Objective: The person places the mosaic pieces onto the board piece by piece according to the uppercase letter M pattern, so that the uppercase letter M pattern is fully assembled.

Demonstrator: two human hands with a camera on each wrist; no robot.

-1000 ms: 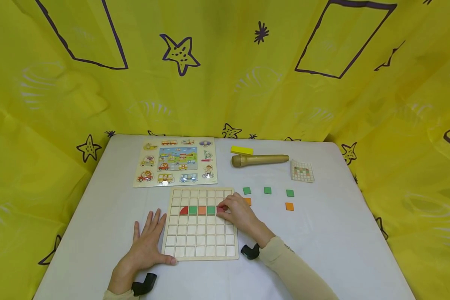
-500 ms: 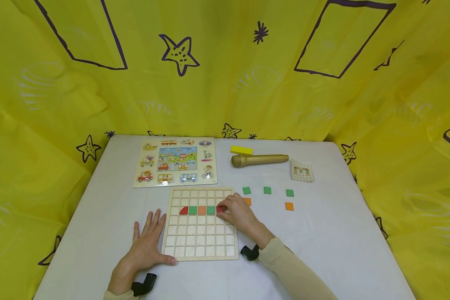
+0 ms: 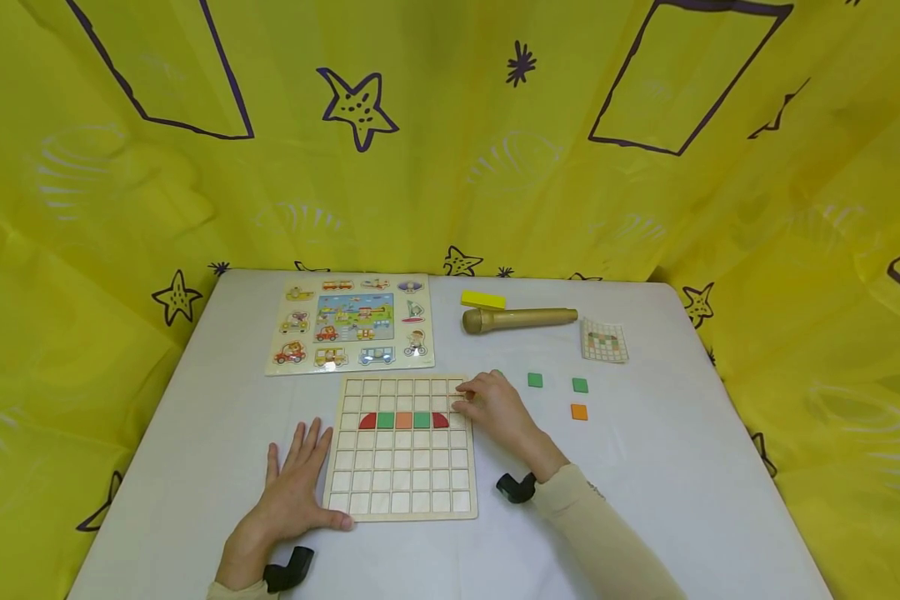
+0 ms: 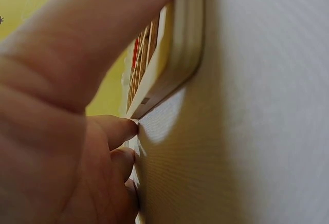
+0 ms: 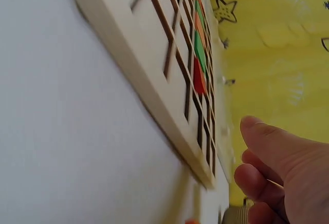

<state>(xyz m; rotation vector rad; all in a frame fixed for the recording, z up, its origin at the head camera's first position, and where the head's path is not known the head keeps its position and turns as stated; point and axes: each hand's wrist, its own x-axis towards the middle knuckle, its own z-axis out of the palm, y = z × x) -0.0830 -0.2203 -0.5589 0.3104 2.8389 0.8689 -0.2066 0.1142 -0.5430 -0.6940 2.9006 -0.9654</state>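
A wooden grid board (image 3: 401, 481) lies on the table. One row of it holds a red rounded tile (image 3: 368, 421), a green, an orange and a green square, and another red rounded tile (image 3: 440, 421). My left hand (image 3: 291, 492) rests flat at the board's left side with fingers spread, its thumb touching the near left corner. Above the board's right edge hovers my right hand (image 3: 504, 414), thumb and fingers apart, bent and holding nothing. In the right wrist view that hand (image 5: 288, 172) is likewise without a tile. It covers the nearest loose tiles in the head view.
Loose green tiles (image 3: 535, 380) and an orange tile (image 3: 579, 412) lie to the right. Behind them are a pattern card (image 3: 604, 342), a gold toy microphone (image 3: 525, 321) and a yellow block (image 3: 483, 300). A picture puzzle board (image 3: 425, 360) lies at the back left.
My right hand has let go of the right red tile, which now lies in its cell. It has moved right and slightly away from me. The left hand stays put.
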